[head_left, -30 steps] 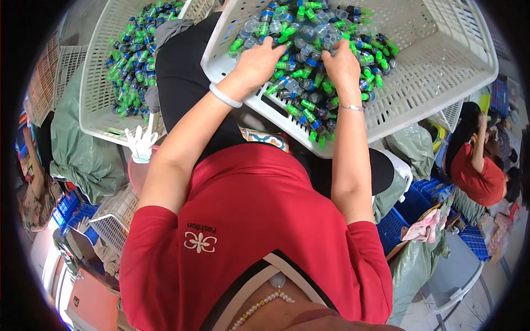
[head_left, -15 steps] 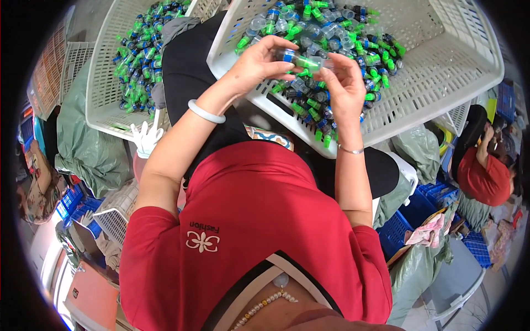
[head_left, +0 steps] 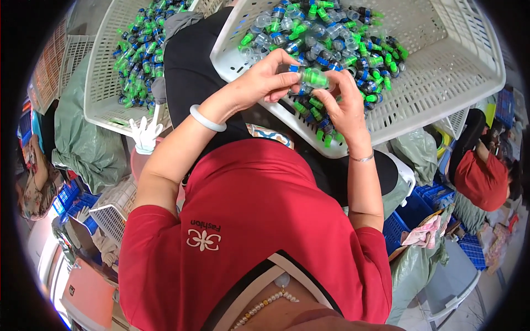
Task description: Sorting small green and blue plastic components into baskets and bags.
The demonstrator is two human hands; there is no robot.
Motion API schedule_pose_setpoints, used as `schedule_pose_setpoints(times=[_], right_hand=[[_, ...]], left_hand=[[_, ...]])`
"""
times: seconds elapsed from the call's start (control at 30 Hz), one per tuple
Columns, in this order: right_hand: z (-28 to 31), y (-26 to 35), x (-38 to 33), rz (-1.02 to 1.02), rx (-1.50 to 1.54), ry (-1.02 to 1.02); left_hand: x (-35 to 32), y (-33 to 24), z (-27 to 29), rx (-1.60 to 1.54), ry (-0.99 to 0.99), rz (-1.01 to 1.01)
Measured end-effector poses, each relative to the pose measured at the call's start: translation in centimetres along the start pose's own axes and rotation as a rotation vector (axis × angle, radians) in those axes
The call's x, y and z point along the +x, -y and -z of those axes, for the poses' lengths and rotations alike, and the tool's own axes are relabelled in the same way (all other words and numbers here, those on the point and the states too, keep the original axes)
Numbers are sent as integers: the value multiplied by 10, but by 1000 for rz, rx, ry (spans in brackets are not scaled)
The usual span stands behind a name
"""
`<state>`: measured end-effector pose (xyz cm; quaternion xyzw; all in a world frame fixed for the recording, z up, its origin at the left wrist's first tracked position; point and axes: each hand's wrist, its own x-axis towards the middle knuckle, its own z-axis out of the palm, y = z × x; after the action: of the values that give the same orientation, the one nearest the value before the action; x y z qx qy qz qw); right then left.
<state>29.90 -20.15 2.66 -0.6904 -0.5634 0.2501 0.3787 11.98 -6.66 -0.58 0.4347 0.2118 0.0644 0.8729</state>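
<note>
My left hand is closed around a small bottle with a dark body, a blue band and a green nozzle. It is held nearly level, with the green end pointing right. A clear cap appears to cover that nozzle. Curved about the cap's end are the thumb and forefinger of my right hand; how firmly they press cannot be made out. Beneath both hands stands a large white slatted basket, holding a heap of similar green-and-blue bottles and loose clear caps.
Another white basket of such bottles stands at the left. A white glove lies beside its near corner. Green sacks and blue crates surround my seat. At the far right sits another person in red.
Both hands have come slightly lower and nearer to me, with the bottle. The clear cap, which stuck out past the nozzle, now sits closer over it. My right fingers have spread a little.
</note>
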Motion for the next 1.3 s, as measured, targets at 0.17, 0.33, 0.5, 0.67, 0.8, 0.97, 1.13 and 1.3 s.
schedule_pose_setpoints(times=[0.17,0.33,0.5,0.67,0.8,0.97,1.13,1.3], right_hand=[[2,4,2,147,-160,92],[-7,-3,-5,74,45,183],[-13,-18,-23,-644,859,460],[-38,-12,-22,-798,1272,464],[-34,10,-5,-694,721,434],[6,-29,12,-263,-403,-114],[8,-76,24,-493,-794,-44],[5,-88,38,-680,-757,77]], left_hand=[[-6,-15,-7,486,96,-158],[-9,-3,-3,645,102,-300],[-23,-1,-7,746,116,-281],[-38,9,1,707,20,-275],[-53,15,17,529,-146,-332],[-97,-17,121,846,-965,-563],[-100,-43,135,1741,-1205,-614],[-9,3,46,1406,-447,-769]])
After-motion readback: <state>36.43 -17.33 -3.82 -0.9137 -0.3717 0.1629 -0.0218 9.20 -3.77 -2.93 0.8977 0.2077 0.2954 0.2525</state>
